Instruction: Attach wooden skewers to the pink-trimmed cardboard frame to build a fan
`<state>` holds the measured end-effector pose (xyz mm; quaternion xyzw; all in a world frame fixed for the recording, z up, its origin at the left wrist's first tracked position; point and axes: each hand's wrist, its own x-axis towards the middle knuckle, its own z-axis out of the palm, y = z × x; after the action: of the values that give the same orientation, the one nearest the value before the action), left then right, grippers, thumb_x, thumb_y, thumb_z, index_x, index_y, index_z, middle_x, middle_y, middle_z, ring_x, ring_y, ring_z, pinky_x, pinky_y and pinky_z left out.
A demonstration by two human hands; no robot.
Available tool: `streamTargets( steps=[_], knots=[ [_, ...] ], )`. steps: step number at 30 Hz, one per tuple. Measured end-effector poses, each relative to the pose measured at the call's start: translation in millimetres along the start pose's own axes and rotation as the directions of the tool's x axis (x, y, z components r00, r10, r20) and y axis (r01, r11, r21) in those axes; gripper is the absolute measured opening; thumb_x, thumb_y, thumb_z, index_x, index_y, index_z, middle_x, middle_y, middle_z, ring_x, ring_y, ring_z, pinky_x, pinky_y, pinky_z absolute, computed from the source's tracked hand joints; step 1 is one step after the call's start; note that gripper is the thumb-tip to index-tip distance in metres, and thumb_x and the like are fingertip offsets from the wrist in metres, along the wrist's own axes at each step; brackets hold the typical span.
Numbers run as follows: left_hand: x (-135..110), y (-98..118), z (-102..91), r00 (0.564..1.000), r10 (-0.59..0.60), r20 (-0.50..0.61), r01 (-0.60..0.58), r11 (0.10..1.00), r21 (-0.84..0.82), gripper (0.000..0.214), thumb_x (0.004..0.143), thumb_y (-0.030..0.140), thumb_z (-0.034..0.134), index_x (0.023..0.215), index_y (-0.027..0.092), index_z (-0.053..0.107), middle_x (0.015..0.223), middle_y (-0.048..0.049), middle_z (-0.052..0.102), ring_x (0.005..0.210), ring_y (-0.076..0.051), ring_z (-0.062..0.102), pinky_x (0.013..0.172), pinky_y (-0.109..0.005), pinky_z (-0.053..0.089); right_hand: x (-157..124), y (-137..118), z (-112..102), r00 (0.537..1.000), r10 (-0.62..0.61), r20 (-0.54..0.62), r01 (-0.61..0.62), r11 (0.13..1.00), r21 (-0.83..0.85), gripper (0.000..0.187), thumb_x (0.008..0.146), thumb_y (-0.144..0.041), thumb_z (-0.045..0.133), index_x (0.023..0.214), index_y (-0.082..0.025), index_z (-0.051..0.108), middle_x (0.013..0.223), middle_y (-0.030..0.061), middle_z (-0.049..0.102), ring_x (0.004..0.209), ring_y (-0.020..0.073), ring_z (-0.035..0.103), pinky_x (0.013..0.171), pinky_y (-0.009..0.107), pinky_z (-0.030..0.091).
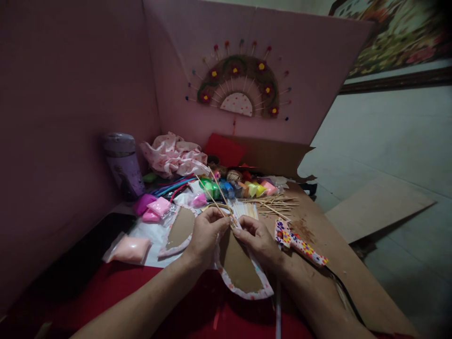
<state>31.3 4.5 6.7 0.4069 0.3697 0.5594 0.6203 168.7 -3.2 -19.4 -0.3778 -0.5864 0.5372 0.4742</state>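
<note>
A long cardboard piece (238, 263) with a folded pink-and-white fabric edge hangs tilted between my hands. My left hand (208, 235) is closed near its upper end, pinching thin wooden sticks (219, 190) that slant up and to the left. My right hand (256, 235) is closed on the fabric edge at the upper right of the same piece. Where the sticks meet the cardboard, my fingertips partly hide the contact. A second fabric-edged cardboard piece (181, 228) lies flat just left of my left hand.
A flower-patterned glue gun (300, 245) lies right of my hands, its cord trailing forward. Loose sticks (277, 205), colored clay packets (212, 187) and crumpled fabric (173, 155) lie behind. A purple tumbler (123, 165) stands left. A half-round decoration (236, 84) hangs on the pink panel.
</note>
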Motion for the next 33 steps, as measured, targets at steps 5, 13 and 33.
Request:
streamTargets(
  steps=[5, 13, 33],
  knots=[
    [-0.6, 1.0, 0.2, 1.0, -0.016, 0.011, 0.016, 1.0, 0.017, 0.016, 0.057, 0.016, 0.065, 0.056, 0.015, 0.048, 0.052, 0.0045, 0.048, 0.049, -0.007, 0.043, 0.051, -0.021, 0.032, -3.0, -1.9, 3.3, 0.999, -0.05, -0.016, 0.047, 0.988, -0.146, 0.025, 0.077, -0.039, 0.059, 0.071, -0.017, 0.049, 0.057, -0.0053, 0.043, 0.051, 0.0083, 0.037, 0.048, 0.021, 0.028],
    [-1.6, 0.7, -0.8, 1.0, -0.019, 0.011, 0.019, 0.999, 0.029, 0.016, 0.058, 0.019, 0.065, 0.06, 0.015, 0.05, 0.056, 0.0037, 0.05, 0.051, -0.008, 0.044, 0.053, -0.022, 0.035, -6.2, -4.8, 3.9, 0.998, -0.054, -0.029, 0.046, 0.97, -0.237, 0.023, 0.081, -0.037, 0.056, 0.07, -0.018, 0.048, 0.055, -0.0064, 0.038, 0.049, 0.0073, 0.034, 0.046, 0.021, 0.026],
    [2.9, -2.5, -1.2, 0.998, 0.041, 0.046, -0.041, 0.999, -0.019, 0.018, 0.055, 0.017, 0.07, 0.058, 0.013, 0.053, 0.057, 0.002, 0.056, 0.054, -0.008, 0.048, 0.054, -0.021, 0.036, -2.9, -7.0, 0.9, 0.998, -0.056, -0.036, 0.053, 0.995, -0.083, 0.022, 0.076, -0.033, 0.06, 0.068, -0.016, 0.048, 0.056, -0.0063, 0.038, 0.05, 0.0068, 0.031, 0.047, 0.021, 0.024]
  ],
)
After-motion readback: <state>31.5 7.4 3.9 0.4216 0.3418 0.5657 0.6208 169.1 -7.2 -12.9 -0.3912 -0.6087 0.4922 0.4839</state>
